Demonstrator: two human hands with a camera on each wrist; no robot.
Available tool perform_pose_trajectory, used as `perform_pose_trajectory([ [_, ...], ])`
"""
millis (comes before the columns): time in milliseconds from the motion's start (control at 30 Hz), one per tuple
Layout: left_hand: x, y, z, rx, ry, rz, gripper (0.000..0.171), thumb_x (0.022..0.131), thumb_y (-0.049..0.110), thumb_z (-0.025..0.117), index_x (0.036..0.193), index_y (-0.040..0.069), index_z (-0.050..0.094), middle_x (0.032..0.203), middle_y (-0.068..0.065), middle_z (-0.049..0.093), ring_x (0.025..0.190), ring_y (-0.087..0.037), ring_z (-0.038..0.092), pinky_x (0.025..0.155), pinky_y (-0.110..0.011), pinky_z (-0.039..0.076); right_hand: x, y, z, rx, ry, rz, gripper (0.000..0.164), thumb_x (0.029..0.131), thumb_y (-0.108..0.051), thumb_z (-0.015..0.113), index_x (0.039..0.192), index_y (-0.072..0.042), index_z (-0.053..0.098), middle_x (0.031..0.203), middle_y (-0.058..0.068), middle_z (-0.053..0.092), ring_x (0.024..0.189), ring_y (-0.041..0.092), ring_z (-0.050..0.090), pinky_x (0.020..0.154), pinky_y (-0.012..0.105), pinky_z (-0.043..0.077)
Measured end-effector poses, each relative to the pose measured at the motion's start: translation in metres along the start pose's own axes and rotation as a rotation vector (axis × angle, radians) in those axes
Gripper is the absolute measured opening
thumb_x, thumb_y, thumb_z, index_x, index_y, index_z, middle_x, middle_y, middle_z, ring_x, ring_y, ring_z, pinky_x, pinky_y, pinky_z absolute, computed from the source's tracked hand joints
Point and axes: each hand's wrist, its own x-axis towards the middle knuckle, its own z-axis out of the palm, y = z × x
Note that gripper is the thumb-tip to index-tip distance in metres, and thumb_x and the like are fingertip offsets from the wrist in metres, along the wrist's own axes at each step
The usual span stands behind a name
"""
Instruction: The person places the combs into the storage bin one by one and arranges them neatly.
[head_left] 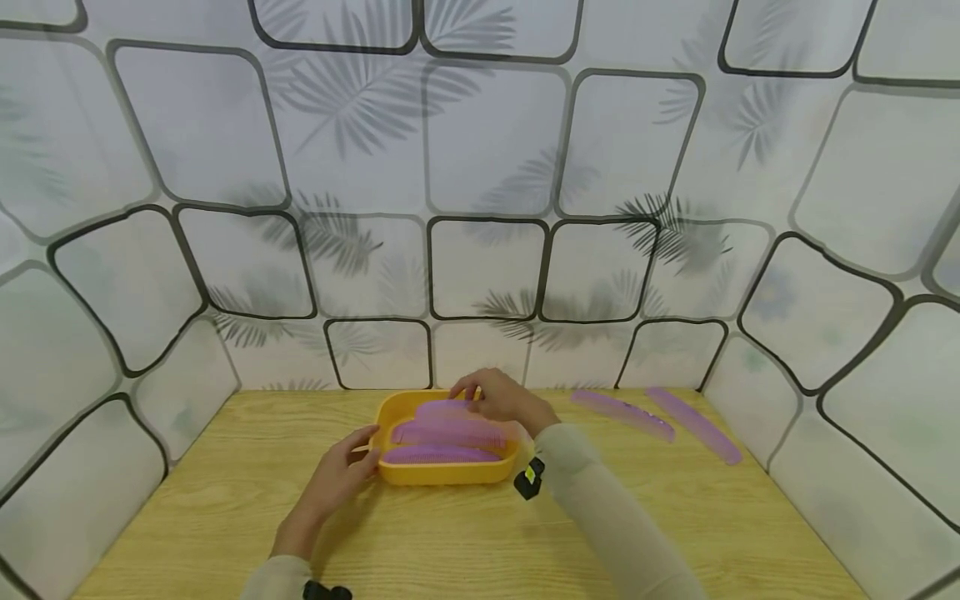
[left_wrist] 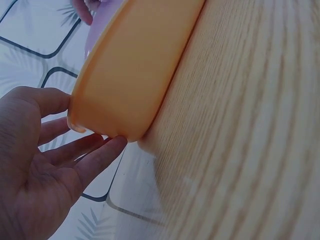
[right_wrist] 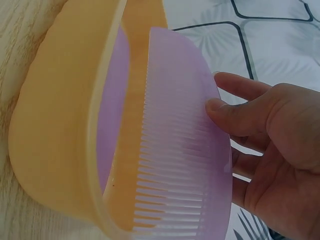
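Observation:
A yellow plastic tray [head_left: 450, 475] with rounded corners sits on the table, with purple combs inside. One comb [head_left: 440, 454] lies along its near wall. My right hand [head_left: 501, 398] is over the tray's far side. Between thumb and fingers it pinches the smooth back of a translucent purple comb [right_wrist: 175, 115], whose teeth face the tray in the right wrist view. At the tray's left end is my left hand [head_left: 341, 473]. Its bent fingers hold the rim and outer wall there, as the left wrist view shows [left_wrist: 50, 160].
Two more purple combs lie right of the tray on the wood-grain table [head_left: 465, 542]: a nearer one [head_left: 622, 413] and one further right [head_left: 693, 425]. Patterned white cloth [head_left: 487, 275] walls the table in at the back and both sides.

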Motion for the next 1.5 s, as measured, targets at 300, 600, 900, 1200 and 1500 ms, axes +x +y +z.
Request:
perform_pose_trajectory([
  [300, 0.001, -0.001, 0.0, -0.012, -0.007, -0.018, 0.05, 0.106, 0.01, 0.058, 0.151, -0.008, 0.044, 0.142, -0.035, 0.054, 0.122, -0.044, 0.064, 0.09, -0.035, 0.063, 0.01, -0.005, 0.007, 0.01, -0.013, -0.019, 0.036, 0.093, 0.01, 0.061, 0.12, -0.009, 0.077, 0.108, 0.014, 0.074, 0.087, 0.017, 0.063, 0.063, 0.019, 0.045],
  [600, -0.001, 0.0, -0.001, -0.012, -0.012, -0.033, 0.052, 0.106, 0.013, 0.058, 0.151, -0.007, 0.044, 0.145, -0.034, 0.053, 0.124, -0.044, 0.063, 0.091, -0.033, 0.063, 0.017, -0.01, 0.013, 0.008, -0.048, 0.02, 0.031, 0.094, 0.006, 0.066, 0.118, -0.01, 0.077, 0.105, 0.013, 0.073, 0.088, 0.018, 0.065, 0.07, 0.023, 0.054],
  [900, -0.001, 0.002, -0.001, -0.019, -0.003, -0.049, 0.051, 0.105, 0.013, 0.059, 0.151, -0.006, 0.045, 0.144, -0.033, 0.054, 0.123, -0.042, 0.064, 0.09, -0.032, 0.063, 0.022, -0.007, 0.021, 0.013, -0.073, 0.038, 0.029, 0.095, 0.004, 0.067, 0.117, -0.011, 0.078, 0.104, 0.011, 0.073, 0.086, 0.016, 0.064, 0.069, 0.021, 0.053],
  [1200, -0.001, 0.004, -0.001, -0.032, -0.009, -0.048, 0.051, 0.105, 0.011, 0.058, 0.151, -0.007, 0.045, 0.143, -0.034, 0.053, 0.124, -0.044, 0.063, 0.091, -0.034, 0.063, 0.025, -0.007, 0.029, 0.027, -0.11, 0.04, 0.031, 0.095, 0.006, 0.065, 0.118, -0.011, 0.078, 0.105, 0.01, 0.073, 0.089, 0.015, 0.064, 0.068, 0.02, 0.052],
  [1500, -0.001, 0.004, 0.0, -0.051, -0.013, -0.054, 0.051, 0.105, 0.01, 0.058, 0.151, -0.007, 0.044, 0.143, -0.035, 0.053, 0.124, -0.044, 0.063, 0.09, -0.035, 0.063, 0.028, -0.004, 0.038, 0.006, -0.129, 0.057, 0.033, 0.095, 0.005, 0.065, 0.119, -0.015, 0.077, 0.106, 0.007, 0.073, 0.093, 0.013, 0.063, 0.071, 0.02, 0.052],
])
